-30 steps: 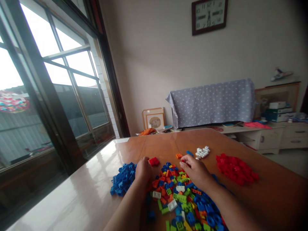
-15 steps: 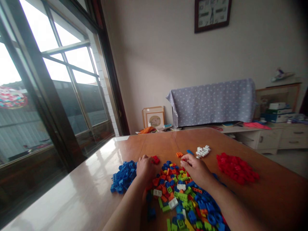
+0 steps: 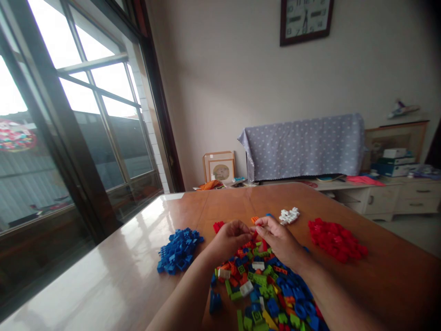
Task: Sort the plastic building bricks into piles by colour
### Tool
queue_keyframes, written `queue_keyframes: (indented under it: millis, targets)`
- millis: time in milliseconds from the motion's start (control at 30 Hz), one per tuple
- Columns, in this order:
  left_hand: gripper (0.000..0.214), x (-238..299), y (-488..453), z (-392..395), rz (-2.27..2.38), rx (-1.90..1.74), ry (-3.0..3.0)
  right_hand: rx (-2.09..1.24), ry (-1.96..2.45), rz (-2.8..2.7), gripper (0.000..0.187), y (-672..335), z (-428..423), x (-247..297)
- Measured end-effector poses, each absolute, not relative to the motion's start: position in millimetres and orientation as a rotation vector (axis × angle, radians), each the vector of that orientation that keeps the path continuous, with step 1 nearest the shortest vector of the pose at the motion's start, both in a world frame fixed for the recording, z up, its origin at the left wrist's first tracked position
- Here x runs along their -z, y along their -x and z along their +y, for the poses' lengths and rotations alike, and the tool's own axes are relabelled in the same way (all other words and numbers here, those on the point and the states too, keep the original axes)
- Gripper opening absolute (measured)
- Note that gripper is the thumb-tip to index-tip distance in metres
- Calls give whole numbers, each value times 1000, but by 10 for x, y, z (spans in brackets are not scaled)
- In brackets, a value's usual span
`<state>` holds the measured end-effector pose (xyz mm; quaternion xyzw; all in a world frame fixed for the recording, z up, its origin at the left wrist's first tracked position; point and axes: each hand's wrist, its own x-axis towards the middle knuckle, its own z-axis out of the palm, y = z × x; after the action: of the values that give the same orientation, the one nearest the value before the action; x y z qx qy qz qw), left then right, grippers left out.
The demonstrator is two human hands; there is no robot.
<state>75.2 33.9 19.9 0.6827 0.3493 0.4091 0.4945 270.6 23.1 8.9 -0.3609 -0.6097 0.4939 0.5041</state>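
My left hand [image 3: 231, 238] and my right hand [image 3: 278, 235] meet above the far end of a mixed pile of toy building bricks [image 3: 260, 278]. Red shows between my right fingers, which are closed on a red building brick [image 3: 256, 235]. The fingertips of my left hand are pinched together beside it; whatever they hold is hidden. Just beyond my left hand lie some red bricks [image 3: 218, 226]. An orange brick [image 3: 254, 219] and a partly covered blue brick [image 3: 270, 214] sit behind my right hand.
A heap of blue bricks [image 3: 179, 252] lies on the left of the wooden table [image 3: 131, 271]. Red bricks [image 3: 336, 241] are heaped on the right, with a small white cluster [image 3: 288, 215] farther back. Beyond the table stands a cabinet [image 3: 382, 202].
My left hand has moved right, away from the blue heap and the small red bricks, to meet my right hand. My right hand stays nearly in place with red between its fingers.
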Motion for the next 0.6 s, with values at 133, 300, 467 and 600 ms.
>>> queue_keyframes:
  millis: [133, 300, 467, 600]
  targets:
    - [30, -175, -801, 324, 769, -998, -1556, -1171, 848, -1526, 29, -2695, 245, -66]
    - [31, -101, -774, 377, 836, -956, -1565, -1138, 888, -1590, 33, -2695, 305, 36]
    - [18, -48, -591, 528, 1085, -1105, -1588, -1065, 992, -1481, 45, -2730, 338, 47]
    - [10, 13, -314, 692, 1686, -1230, -1589, -992, 1040, -1362, 43, -2769, 369, 31]
